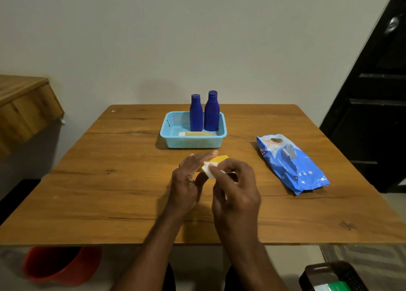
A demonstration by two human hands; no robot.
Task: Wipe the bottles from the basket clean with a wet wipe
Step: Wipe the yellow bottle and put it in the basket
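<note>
A light blue basket [173,136] stands at the middle back of the wooden table [98,191]. In it two dark blue bottles [196,113] [212,111] stand upright, and a pale tube with a white cap [196,134] lies along its front wall. Just in front of the basket my left hand [186,180] holds a yellow bottle [220,158], mostly hidden by my fingers. My right hand [236,187] presses a folded white wet wipe [209,169] against that bottle.
A blue pack of wet wipes [292,163] lies on the table to the right. An orange bucket [63,266] stands on the floor under the near left edge, a dark crate [331,277] at bottom right. A wooden shelf [24,106] juts out at left, a black door [377,92] at right.
</note>
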